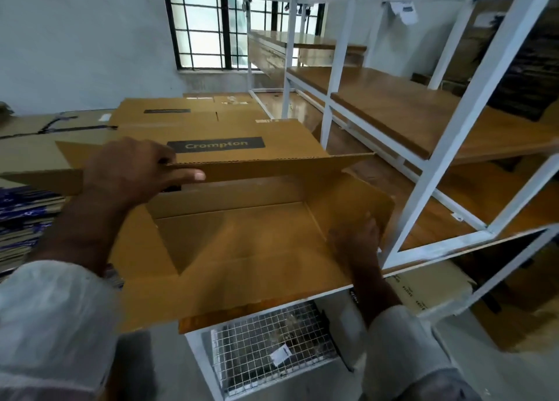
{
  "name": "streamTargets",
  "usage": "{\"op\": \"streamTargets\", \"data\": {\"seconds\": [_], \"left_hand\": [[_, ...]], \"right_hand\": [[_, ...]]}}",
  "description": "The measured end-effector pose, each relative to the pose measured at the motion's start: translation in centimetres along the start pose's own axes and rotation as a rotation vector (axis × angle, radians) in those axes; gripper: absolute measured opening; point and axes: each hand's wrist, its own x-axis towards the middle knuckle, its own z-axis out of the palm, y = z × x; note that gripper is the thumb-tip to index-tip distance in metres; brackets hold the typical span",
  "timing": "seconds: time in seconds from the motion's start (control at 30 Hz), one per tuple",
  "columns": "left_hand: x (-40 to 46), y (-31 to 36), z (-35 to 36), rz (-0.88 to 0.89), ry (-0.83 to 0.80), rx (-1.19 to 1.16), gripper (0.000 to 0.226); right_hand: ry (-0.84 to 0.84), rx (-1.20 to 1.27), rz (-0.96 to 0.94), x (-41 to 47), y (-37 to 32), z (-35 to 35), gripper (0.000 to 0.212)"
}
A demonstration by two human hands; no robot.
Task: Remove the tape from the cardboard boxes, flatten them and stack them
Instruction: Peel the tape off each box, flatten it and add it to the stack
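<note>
— Where the view starts, at the bottom, what's closest?
— Two pale sleeves [51,319], and between them a wire-mesh basket [272,349] on a grey floor [514,379]. Above that runs the white front edge of the desk [423,258], with the open box [242,249] hanging past it toward the person.

— Who holds the box?
— Both hands. The left hand [130,170] grips the far flap [272,167], fingers curled over its top edge and thumb laid flat along the near face. The right hand [357,243] is at the right flap [372,207]; it's blurred, so I can't tell whether it grips or only presses.

— And the box itself?
— Open toward the camera, brown inside, bottom panels visible. It sits between the two hands, touching both.

— Room around it?
— Tight on the right: a white metal rack [438,146] with wooden shelves [408,113] stands just beside the right flap. On the left, a stack of flat blue-printed sheets [27,216] lies near the left forearm.

— Further back?
— Flattened boxes [187,122], one with a dark "Crompton" label [216,145], lie just behind the held flap. Beyond them, a pale wall [90,37] and a barred window [211,22].
</note>
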Motion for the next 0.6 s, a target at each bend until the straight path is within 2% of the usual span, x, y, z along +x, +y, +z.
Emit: {"op": "streamTargets", "data": {"seconds": [0.1, 0.17, 0.3, 0.43, 0.53, 0.6], "left_hand": [[-0.3, 0.6, -0.6, -0.003, -0.04, 0.006, 0.064], [-0.3, 0.9, -0.7, -0.012, -0.049, 0.007, 0.064], [-0.9, 2.2, -0.3, -0.067, -0.031, 0.024, 0.058], [-2.3, 3.3, 1.6, -0.08, 0.088, 0.048, 0.059], [-3.4, 4.2, 2.9, -0.101, 0.16, 0.152, 0.048], [-4.4, 5.0, 3.5, -0.167, 0.245, 0.215, 0.046]], "right_hand": [[-0.074, 0.004, 0.038, 3.4, 0.4, -2.1, 0.105], [-0.137, -0.059, -0.025, 5.0, 0.3, -3.1, 0.104], [-0.199, -0.13, -0.124, 4.2, 0.1, -3.3, 0.089], [-0.15, -0.09, -0.592, -0.9, -2.6, -2.0, 0.056], [-0.018, 0.025, -1.018, -5.3, -7.7, -1.2, 0.042], [0.084, 0.011, -1.207, -7.4, -11.3, -1.3, 0.041]]}}
